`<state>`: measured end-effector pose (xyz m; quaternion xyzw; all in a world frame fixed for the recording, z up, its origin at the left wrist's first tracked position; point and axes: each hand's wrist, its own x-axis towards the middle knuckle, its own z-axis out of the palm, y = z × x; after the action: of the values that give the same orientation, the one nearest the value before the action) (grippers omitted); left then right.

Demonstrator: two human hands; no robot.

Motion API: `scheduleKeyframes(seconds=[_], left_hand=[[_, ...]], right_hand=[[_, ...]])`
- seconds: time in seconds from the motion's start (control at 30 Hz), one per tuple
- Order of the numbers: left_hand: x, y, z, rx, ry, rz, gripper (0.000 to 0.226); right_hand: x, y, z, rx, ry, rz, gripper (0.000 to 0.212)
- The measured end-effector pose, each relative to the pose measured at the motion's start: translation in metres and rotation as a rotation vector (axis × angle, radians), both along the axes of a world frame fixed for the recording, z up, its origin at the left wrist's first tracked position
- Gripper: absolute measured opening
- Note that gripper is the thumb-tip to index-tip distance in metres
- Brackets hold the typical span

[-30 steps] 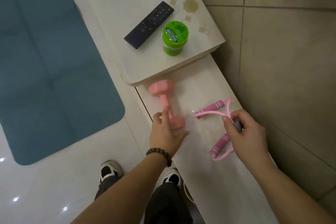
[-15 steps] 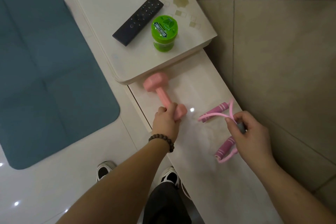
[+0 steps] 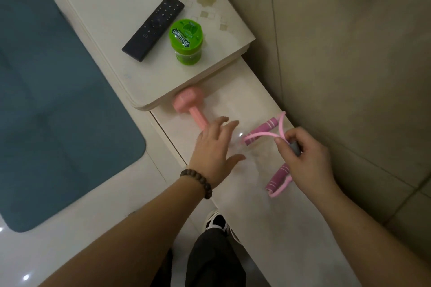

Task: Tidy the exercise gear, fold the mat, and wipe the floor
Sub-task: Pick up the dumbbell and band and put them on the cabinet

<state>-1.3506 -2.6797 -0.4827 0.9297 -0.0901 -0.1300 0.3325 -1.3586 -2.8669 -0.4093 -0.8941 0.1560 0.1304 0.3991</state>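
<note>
A pink dumbbell (image 3: 189, 106) lies on the low cream shelf (image 3: 242, 196), its far head tucked under the edge of the higher cabinet top. My left hand (image 3: 213, 150) hovers over its near end with fingers spread, hiding that end. My right hand (image 3: 303, 158) grips the grey middle of a pink figure-eight resistance band (image 3: 263, 134) with purple foam handles, resting on the shelf. A teal exercise mat (image 3: 53, 105) lies flat on the glossy white floor at left.
A dark remote control (image 3: 154, 28) and a green lidded jar (image 3: 186, 41) sit on the raised cabinet top (image 3: 112, 2). A beige tiled wall (image 3: 349, 53) runs along the right. My shoes (image 3: 215, 220) stand by the shelf's front edge.
My left hand, closed on the dumbbell's near end half a second ago, has opened and slid right toward the band. The right hand keeps its hold on the band.
</note>
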Motion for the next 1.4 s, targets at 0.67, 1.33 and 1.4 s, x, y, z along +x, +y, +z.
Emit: scheduleKeyframes(seconds=[0.67, 1.33, 1.4], left_hand=[[-0.004, -0.039, -0.024, 0.733, -0.158, -0.633, 0.050], [-0.004, -0.070, -0.074, 0.514, 0.161, -0.483, 0.083], [-0.008, -0.071, -0.070, 0.513, 0.167, -0.446, 0.084]], right_hand=[[-0.093, -0.049, -0.029, -0.663, 0.334, 0.247, 0.041], [-0.147, -0.137, -0.141, -0.374, 0.184, -0.441, 0.034], [-0.157, -0.135, -0.137, -0.367, 0.158, -0.572, 0.030]])
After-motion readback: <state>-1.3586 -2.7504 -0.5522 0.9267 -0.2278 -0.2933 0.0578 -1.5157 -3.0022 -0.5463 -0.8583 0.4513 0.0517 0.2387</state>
